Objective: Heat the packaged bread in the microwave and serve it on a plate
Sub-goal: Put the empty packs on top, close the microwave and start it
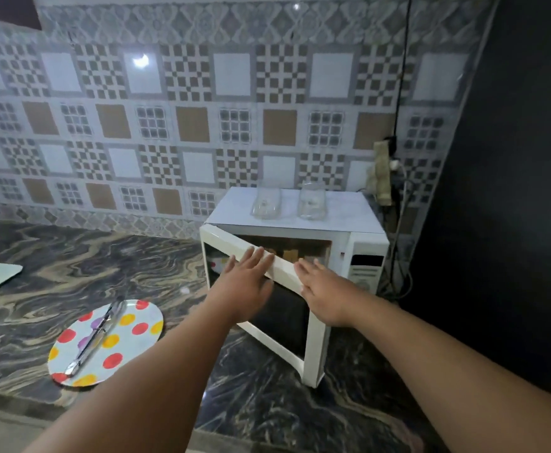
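Though door (pixel 277 308) ajar, contents indistinct.

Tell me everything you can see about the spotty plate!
The spotty plate is round and white with red, yellow and purple dots. It looks like smooth plastic or melamine. It lies flat on the marbled dark countertop, left of the microwave and near the counter's front edge. Shiny metal tongs lie across it, slanted. No bread is on it, and neither hand touches it.
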